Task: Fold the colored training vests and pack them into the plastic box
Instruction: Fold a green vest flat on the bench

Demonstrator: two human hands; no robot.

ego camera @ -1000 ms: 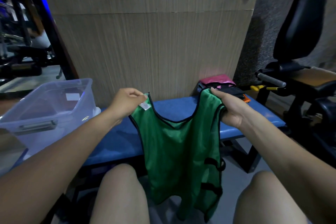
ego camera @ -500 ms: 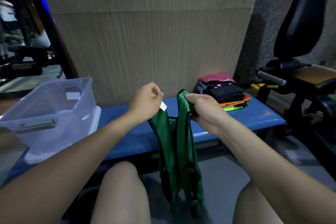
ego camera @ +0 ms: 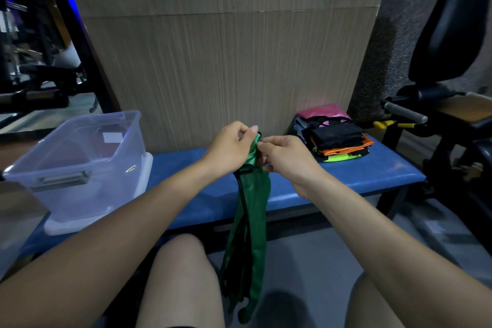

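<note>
Two hands (ego camera: pixel 262 152) pinch green vest (ego camera: pixel 250 224); vest stack (ego camera: pixel 338 141), plastic box (ego camera: pixel 77 165) flank.

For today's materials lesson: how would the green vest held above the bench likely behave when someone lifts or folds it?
The green vest is probably floppy: it hangs limp from the left hand and right hand. It looks light, since fingertip pinches carry it. Its sheen suggests it may be slippery, so folds might slide open.

Gym: padded blue bench (ego camera: pixel 346 176), black exercise machine (ego camera: pixel 447 34) at right, weight equipment (ego camera: pixel 34 80) at left.
</note>
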